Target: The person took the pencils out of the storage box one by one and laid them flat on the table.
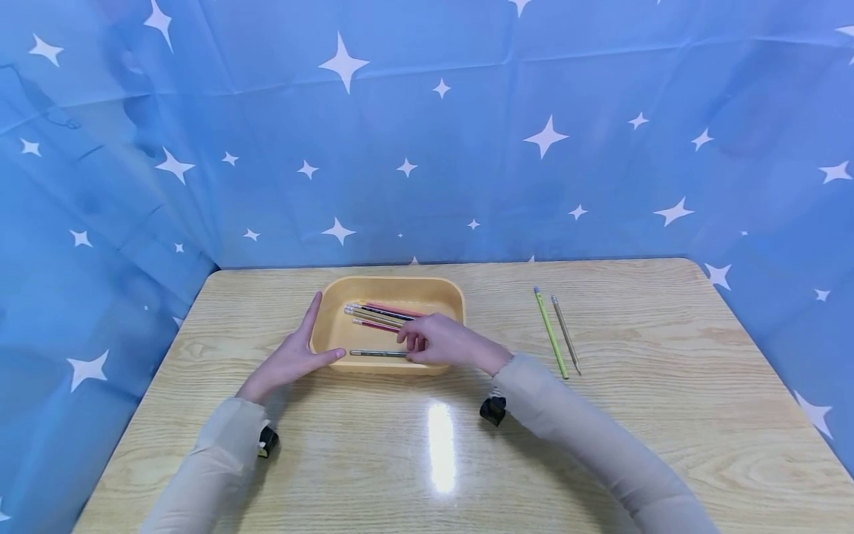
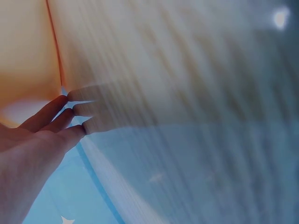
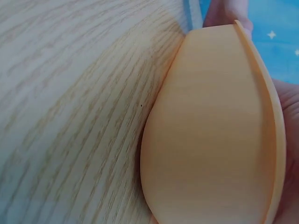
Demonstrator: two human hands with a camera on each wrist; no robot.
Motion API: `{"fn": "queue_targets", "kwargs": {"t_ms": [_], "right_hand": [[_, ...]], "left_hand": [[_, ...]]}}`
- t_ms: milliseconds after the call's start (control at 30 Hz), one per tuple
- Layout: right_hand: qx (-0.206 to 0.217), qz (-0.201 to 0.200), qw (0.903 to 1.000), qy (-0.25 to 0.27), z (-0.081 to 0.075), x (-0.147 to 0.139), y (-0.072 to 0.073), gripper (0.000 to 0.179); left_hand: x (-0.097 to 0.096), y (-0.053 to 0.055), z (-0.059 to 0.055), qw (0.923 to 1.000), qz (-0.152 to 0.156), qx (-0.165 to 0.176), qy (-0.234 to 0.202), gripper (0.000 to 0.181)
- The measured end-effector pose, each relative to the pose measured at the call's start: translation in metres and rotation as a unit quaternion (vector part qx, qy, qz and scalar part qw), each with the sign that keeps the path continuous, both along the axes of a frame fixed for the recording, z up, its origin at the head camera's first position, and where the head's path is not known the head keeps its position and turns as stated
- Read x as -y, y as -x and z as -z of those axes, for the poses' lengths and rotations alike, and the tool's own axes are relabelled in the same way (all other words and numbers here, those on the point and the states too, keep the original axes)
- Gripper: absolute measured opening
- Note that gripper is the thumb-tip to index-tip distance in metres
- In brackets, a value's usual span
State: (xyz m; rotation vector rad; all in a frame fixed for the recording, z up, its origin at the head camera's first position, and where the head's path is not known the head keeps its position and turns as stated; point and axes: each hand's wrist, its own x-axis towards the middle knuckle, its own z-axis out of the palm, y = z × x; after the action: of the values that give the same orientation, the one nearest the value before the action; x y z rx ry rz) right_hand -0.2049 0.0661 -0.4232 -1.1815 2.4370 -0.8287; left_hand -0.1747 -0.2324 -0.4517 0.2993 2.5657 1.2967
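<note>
- Where the left end of the tray (image 1: 331,326) curves, the left hand (image 1: 296,356) is placed against it. Thumb meets the near rim, well apart from the straight fingers along the outer left side.
- Tray: light orange, rounded corners, upright on the table, left of its middle.
- Inside, toward the far side: a loose bundle of pencils (image 1: 379,317), pink, black, tan and dark red among them, erasers leftward, right ends partly masked by the right hand.
- Inside, near wall: one dark pencil (image 1: 376,353), separate from the bundle, lying lengthwise.
- Right hand (image 1: 443,341): over the tray's right part, fingers curled, fingertips at the dark pencil's right end. Cannot tell whether they are clamped on it.
- Right of the tray, on the table: a green pencil (image 1: 551,334), then a grey pencil (image 1: 566,335) just beside it, both slanted.
- Surface: wood-grain table (image 1: 654,415); bright glare patch (image 1: 441,449) nearer the wearer.
- Room: blue cloth (image 1: 454,193) with white stars, behind and along both sides.
</note>
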Motion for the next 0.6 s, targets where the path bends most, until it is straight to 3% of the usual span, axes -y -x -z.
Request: {"fn": "queue_targets", "kwargs": {"t_ms": [600], "right_hand": [[0.004, 0.012, 0.9967, -0.080, 0.009, 0.020, 0.008, 0.016]], "left_hand": [[0.001, 0.001, 0.003, 1.0000, -0.001, 0.001, -0.003, 0.110]]}}
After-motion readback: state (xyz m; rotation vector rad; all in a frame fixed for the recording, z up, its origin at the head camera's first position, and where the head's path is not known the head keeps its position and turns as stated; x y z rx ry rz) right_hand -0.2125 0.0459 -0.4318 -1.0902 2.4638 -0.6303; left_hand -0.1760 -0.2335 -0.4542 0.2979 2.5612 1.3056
